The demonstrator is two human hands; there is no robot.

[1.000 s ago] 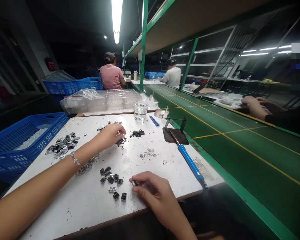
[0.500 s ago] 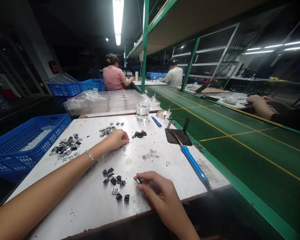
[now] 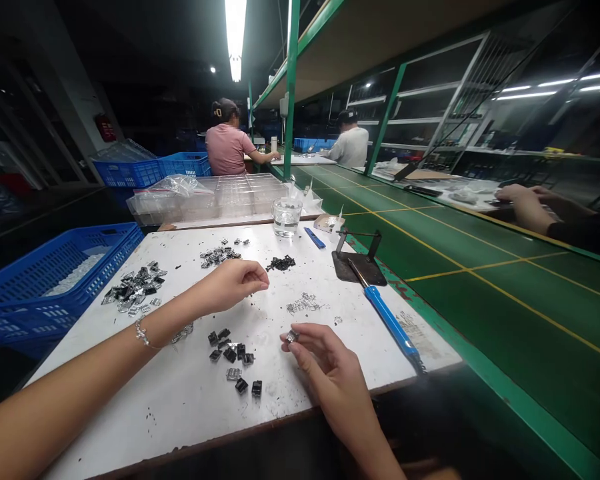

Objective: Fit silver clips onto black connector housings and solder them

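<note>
My right hand (image 3: 330, 367) pinches a small silver-and-black part (image 3: 291, 337) between thumb and fingertips, just above the white tabletop. Over the middle of the table, my left hand (image 3: 240, 283) is closed with thumb and fingertips together; whatever they hold, if anything, is too small to make out. Several black-and-silver parts (image 3: 230, 355) lie loose between my forearm and right hand. Beyond my left fingertips is a heap of tiny black pieces (image 3: 281, 263). Fine thin metal bits (image 3: 304, 303) lie scattered between the two hands' far sides.
A blue-handled soldering iron (image 3: 387, 320) rests on a dark metal stand (image 3: 360, 267) at right. Silver parts (image 3: 135, 288) are heaped at left, smaller ones (image 3: 220, 256) behind my left hand. A clear cup (image 3: 287, 217) and blue strip (image 3: 314, 238) stand farther back. Blue crates (image 3: 105, 287) flank the table; co-workers sit beyond.
My left hand has moved right and toward me, away from the small silver heap. My right hand has risen slightly away from me, still pinching the small part.
</note>
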